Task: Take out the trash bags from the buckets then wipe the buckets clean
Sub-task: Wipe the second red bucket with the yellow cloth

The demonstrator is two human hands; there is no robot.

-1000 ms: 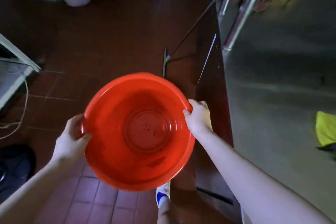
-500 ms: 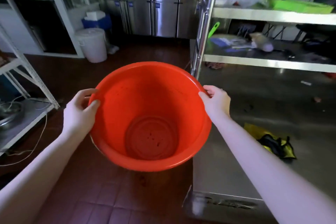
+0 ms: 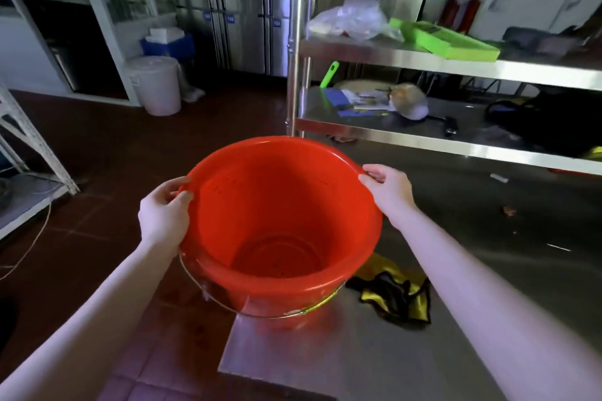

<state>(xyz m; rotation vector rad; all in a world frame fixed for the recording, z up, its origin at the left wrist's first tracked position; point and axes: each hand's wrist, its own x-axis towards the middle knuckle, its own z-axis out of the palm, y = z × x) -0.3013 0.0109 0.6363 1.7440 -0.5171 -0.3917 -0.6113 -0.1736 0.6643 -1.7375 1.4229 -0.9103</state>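
Note:
An empty red bucket [image 3: 280,225] with no bag inside stands at the left corner of a steel table [image 3: 456,319], its wire handle hanging down at the front. My left hand [image 3: 164,210] grips the bucket's left rim, thumb inside. My right hand [image 3: 386,190] pinches the right rim. A yellow and black cloth [image 3: 395,295] lies crumpled on the table just right of the bucket.
A steel shelf rack [image 3: 423,58] rises behind the table, holding a plastic bag, a green tray and clutter. A white lidded bucket [image 3: 158,85] stands on the dark red tiled floor at the back left. A white metal frame [image 3: 29,146] is at the left.
The bucket has gone from above the floor rightward to the table corner. The view has lifted from the floor to the shelves. Both hands kept their hold on the rim.

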